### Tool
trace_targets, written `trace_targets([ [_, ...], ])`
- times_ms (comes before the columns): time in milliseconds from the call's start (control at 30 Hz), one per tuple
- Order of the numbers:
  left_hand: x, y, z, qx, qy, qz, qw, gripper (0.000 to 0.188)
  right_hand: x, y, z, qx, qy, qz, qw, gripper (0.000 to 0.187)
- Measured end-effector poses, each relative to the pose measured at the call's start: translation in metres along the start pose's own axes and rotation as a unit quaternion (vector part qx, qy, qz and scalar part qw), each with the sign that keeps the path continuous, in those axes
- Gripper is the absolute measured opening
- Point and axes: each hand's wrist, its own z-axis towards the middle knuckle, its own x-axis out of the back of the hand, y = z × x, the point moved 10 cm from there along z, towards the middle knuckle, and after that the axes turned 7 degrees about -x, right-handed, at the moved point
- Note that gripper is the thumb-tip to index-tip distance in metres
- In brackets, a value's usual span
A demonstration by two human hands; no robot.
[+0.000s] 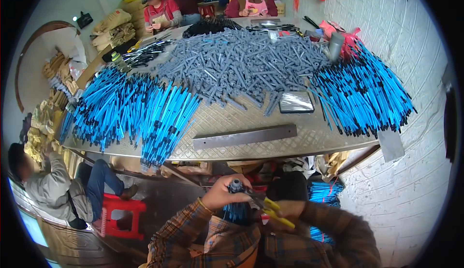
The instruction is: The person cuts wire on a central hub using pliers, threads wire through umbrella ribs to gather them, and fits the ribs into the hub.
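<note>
My left hand [222, 195] is closed around a dark grey tubular plastic part [236, 186], its round hollow end facing up. Directly below that hand, several thin blue rods [237, 212] show near my lap; whether they join the grey part cannot be made out. In my right hand [289, 209] is a tool like pliers with yellow handles [273, 210]. Its dark metal jaws point left and reach up to the grey part beside my left fingers. Whether the jaws touch the part is unclear.
Ahead stands a table [212, 118] with a heap of grey plastic parts [241, 55], blue rod bundles [111, 106] left and more blue rods [365, 96] right. A metal bar [245, 137] and a tray of silvery pins [296, 102] lie nearer. A red stool [123, 215] and other people surround.
</note>
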Motion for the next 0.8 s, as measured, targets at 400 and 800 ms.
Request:
trace_targets([
  [400, 0.000, -0.008, 0.012, 0.028, -0.064, -0.017, 0.997, 0.036, 0.013, -0.057, -0.024, -0.015, 0.212, -0.316, 0.925, 0.069],
  [800, 0.005, -0.008, 0.018, -0.006, -0.045, -0.029, 0.999, 0.037, 0.011, -0.004, -0.022, -0.079, 0.110, -0.049, 0.990, 0.053],
])
